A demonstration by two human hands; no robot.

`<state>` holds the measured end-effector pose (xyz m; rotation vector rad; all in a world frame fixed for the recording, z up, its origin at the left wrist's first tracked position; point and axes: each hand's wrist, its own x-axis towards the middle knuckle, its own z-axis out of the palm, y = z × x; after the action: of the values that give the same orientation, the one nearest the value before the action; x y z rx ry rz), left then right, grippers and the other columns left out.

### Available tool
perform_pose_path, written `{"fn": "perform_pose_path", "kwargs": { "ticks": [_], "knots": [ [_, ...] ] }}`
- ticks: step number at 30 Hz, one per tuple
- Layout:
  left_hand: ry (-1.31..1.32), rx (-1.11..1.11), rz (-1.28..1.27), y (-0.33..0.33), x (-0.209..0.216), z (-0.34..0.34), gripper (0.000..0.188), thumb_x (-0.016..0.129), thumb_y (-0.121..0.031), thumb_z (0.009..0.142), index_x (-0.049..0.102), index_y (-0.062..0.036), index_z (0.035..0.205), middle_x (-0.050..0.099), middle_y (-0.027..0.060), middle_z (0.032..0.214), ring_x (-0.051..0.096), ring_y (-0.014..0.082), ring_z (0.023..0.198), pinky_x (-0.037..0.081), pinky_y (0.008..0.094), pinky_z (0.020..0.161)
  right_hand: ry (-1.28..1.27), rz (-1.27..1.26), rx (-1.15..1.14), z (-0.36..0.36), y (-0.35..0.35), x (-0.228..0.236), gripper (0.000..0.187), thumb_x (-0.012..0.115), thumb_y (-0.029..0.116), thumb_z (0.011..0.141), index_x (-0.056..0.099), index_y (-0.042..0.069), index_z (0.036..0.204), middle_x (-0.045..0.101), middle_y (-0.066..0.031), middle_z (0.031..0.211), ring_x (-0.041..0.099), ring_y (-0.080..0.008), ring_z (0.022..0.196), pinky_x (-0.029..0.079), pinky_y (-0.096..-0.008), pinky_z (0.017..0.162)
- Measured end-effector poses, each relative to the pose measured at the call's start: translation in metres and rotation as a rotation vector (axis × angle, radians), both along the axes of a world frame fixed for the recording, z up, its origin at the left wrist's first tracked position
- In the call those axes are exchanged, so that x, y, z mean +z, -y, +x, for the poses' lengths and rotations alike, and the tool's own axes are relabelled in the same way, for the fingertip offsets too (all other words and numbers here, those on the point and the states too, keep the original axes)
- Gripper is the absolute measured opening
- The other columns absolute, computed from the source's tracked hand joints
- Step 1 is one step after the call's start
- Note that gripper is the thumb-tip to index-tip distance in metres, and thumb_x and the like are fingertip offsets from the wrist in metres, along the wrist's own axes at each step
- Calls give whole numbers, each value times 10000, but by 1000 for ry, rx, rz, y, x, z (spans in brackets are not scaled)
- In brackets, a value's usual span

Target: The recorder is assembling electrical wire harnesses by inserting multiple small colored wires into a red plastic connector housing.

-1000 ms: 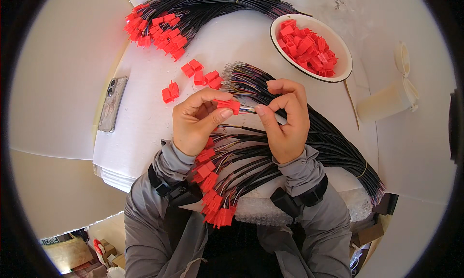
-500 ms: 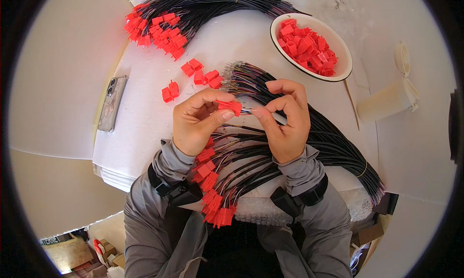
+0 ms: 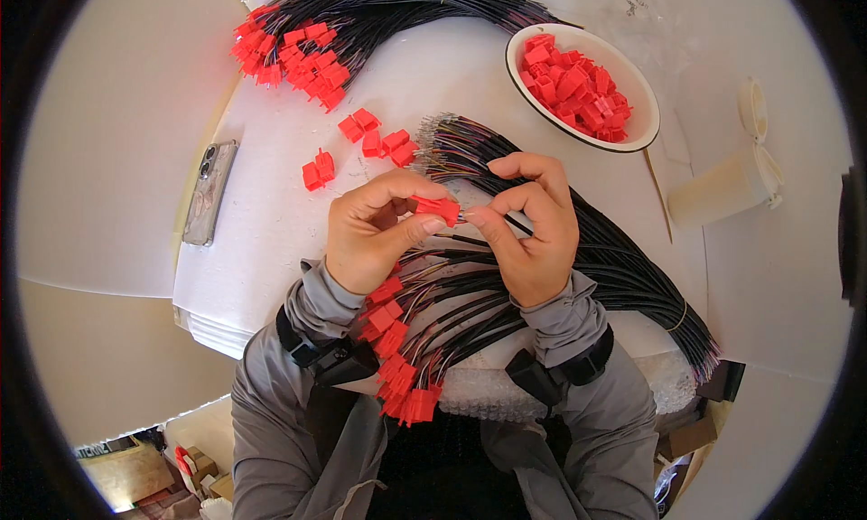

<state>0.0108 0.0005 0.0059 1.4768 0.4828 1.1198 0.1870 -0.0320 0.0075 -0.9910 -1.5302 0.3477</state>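
Between the thumb and fingers of my left hand [image 3: 366, 226] is a red connector housing [image 3: 439, 210]. My right hand [image 3: 535, 231] pinches thin wires [image 3: 463, 215] right at the housing's right end; how deep they sit inside is hidden. Under and behind my hands lies a bundle of black cables [image 3: 601, 240]. Its upper cables end in bare wire tips with metal terminals [image 3: 433, 131]. Lower cables of the bundle carry red housings [image 3: 390, 339] near my left forearm. A few loose red housings [image 3: 372, 143] lie beyond my left hand.
A white bowl [image 3: 647, 113] full of red housings stands at the back right. Another cable bundle with red housings [image 3: 312, 64] lies at the far left. A phone [image 3: 210, 193] is by the table's left edge. A cream container [image 3: 718, 190] with its lid up is at right.
The red housing has shifted slightly right and down with my left hand. My right fingertips are now closer to its end, and less wire shows between them.
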Motion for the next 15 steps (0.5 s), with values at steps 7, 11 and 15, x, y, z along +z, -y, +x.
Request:
{"fn": "perform_pose_path", "kwargs": {
  "ticks": [7, 11, 15],
  "knots": [
    [-20, -9, -13, 0, 0, -1, 245, 607, 65, 768, 565, 39, 1008, 578, 129, 959, 564, 176, 876, 462, 290, 769, 18, -23, 15, 0, 1, 2, 174, 707, 40, 662, 537, 14, 690, 526, -136, 964, 518, -246, 877, 417, -311, 780],
    [-28, -20, -7, -1, -2, 0, 239, 608, 64, 769, 567, 37, 1003, 576, 122, 957, 566, 169, 871, 471, 283, 762, 29, -1, 34, 0, 0, 0, 166, 702, 35, 665, 539, 13, 689, 526, -136, 963, 519, -243, 874, 418, -310, 778],
    [-43, -12, -82, 2, 2, -1, 235, 609, 62, 770, 564, 34, 999, 580, 119, 959, 569, 159, 863, 479, 275, 757, 22, -11, 38, -1, -1, 0, 165, 701, 35, 670, 539, 12, 695, 526, -135, 963, 522, -237, 869, 419, -306, 779]
  ]
}}
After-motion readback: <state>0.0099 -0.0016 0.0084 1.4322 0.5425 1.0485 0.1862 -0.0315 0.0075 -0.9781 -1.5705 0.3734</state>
